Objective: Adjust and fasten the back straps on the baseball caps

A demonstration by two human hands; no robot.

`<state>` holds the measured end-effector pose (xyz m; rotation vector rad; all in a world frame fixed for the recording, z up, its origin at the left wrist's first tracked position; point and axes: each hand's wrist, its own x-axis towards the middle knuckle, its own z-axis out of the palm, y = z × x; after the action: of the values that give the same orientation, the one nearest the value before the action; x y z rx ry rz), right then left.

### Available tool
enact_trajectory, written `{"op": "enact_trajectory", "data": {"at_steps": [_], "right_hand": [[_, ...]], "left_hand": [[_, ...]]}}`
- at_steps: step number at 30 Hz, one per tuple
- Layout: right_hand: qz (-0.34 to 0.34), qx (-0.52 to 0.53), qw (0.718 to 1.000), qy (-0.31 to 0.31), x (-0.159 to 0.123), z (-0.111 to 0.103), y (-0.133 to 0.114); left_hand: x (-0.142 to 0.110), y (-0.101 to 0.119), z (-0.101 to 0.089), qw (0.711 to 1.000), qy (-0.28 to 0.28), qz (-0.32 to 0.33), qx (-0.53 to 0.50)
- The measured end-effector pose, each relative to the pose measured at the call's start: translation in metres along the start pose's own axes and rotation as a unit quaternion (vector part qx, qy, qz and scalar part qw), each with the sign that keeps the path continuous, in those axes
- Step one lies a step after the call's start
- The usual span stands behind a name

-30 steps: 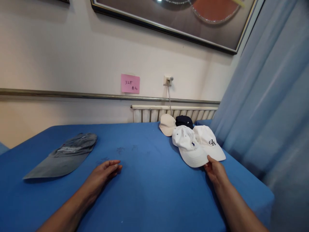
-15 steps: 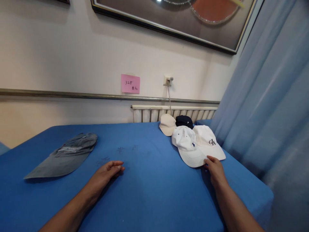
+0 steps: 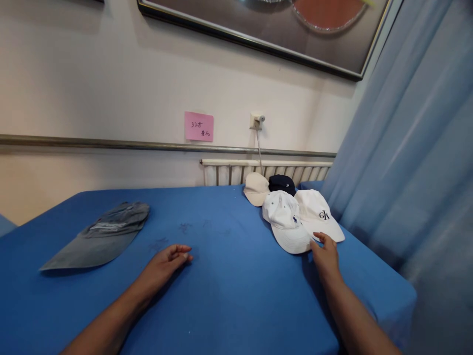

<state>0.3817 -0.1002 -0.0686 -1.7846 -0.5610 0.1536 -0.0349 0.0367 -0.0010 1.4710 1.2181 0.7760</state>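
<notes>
My right hand (image 3: 325,254) is at the brim of a white baseball cap with a small dark horse-rider logo (image 3: 284,222). Its thumb is by the brim edge and the index finger is raised apart from it. That cap overlaps a second white cap with dark lettering (image 3: 318,212). Behind them sit a beige cap (image 3: 256,188) and a navy cap (image 3: 281,184). Over the blue cloth, my left hand (image 3: 172,259) hangs loosely curved, fingers slightly apart, with nothing in it. A grey-blue washed cap (image 3: 111,234) lies to its left, its brim pointing to the near left.
A blue cloth (image 3: 229,296) covers the table, with dark stains near its middle. Behind stand a radiator (image 3: 231,175), a metal rail (image 3: 148,145) and a wall socket with a plug (image 3: 256,122). A pink note (image 3: 199,126) is on the wall. Blue curtain (image 3: 414,148) hangs at right.
My right hand's index finger has lifted off the white cap's brim, opening a gap to the thumb. My left hand and the caps stay nearly where they were.
</notes>
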Motion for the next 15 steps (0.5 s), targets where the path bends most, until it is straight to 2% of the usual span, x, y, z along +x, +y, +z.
{"op": "enact_trajectory", "data": {"at_steps": [3,5,7,11,13,15], "right_hand": [[-0.123,0.014,0.992,-0.013,-0.027,0.012,-0.025],[-0.208,0.034,0.973,-0.092,-0.054,0.030,-0.045],[-0.272,0.047,0.944,-0.178,-0.086,0.055,-0.064],[-0.300,0.031,0.891,-0.338,-0.140,0.109,-0.087],[-0.302,-0.004,0.872,-0.385,-0.153,0.129,-0.089],[-0.303,-0.027,0.852,-0.426,-0.155,0.140,-0.087]], "left_hand": [[0.001,-0.006,0.001,0.998,-0.021,0.027,0.046],[0.002,-0.012,0.002,0.995,-0.023,0.055,0.078],[0.004,-0.017,0.002,0.990,0.005,0.086,0.111],[0.009,-0.017,-0.015,0.969,0.119,0.125,0.178],[0.011,-0.013,-0.034,0.952,0.185,0.132,0.203],[0.012,-0.010,-0.058,0.926,0.262,0.141,0.232]]}}
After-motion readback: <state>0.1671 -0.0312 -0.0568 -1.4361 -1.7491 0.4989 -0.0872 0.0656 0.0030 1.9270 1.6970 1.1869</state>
